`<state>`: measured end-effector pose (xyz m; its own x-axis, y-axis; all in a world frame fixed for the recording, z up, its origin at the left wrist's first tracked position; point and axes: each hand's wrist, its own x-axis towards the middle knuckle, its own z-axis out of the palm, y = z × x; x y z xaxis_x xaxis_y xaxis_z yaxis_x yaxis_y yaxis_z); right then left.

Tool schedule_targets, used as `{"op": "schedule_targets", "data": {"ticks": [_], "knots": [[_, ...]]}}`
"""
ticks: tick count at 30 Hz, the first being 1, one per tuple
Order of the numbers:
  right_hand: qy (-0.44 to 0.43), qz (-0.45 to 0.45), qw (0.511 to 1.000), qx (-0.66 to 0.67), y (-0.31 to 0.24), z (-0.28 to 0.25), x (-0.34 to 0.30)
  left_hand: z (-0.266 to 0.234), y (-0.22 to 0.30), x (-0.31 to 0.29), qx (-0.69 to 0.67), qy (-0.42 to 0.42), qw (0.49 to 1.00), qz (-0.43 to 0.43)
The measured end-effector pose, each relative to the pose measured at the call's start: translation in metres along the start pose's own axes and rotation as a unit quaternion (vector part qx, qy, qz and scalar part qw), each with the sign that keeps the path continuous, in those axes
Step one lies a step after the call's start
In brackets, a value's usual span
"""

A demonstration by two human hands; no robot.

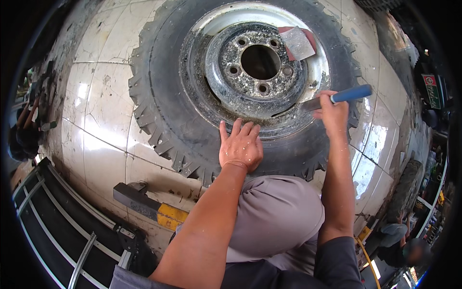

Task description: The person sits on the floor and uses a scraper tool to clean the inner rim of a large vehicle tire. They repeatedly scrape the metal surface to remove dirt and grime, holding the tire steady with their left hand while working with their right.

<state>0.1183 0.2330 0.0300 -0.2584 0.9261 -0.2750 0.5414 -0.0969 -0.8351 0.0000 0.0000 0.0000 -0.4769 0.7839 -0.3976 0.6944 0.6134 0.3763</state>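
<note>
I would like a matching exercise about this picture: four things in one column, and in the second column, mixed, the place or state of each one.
Things:
1. Left hand
2. Right hand
3. Grey sheet
4. Tyre

Places or states:
A. lying flat on the floor tiles
B. spread out at the lower edge of the rim
C. at the rim's upper right
D. closed around the blue-handled tool

Pairs: 1-B, 2-D, 3-C, 4-A

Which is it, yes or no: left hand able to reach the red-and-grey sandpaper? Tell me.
Probably yes: the left hand looks empty, and only the wheel rim lies between it and the sandpaper, though it would have to stretch.
</note>
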Motion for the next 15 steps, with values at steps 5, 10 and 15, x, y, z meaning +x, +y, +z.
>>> {"op": "schedule_targets", "data": {"ticks": [5,10,15], "knots": [[0.062,-0.009,0.998,0.022,-0.015,-0.016,-0.005,0.012,0.005,0.000,-0.015,0.024,1.000,0.007],[0.021,0.031,0.998,0.045,0.003,0.014,-0.019,0.004,-0.003,-0.002,-0.001,0.015,1.000,0.003],[0.064,0.020,0.997,0.046,0.005,0.003,-0.015,0.007,-0.002,-0.003,0.001,0.018,1.000,0.002]]}}
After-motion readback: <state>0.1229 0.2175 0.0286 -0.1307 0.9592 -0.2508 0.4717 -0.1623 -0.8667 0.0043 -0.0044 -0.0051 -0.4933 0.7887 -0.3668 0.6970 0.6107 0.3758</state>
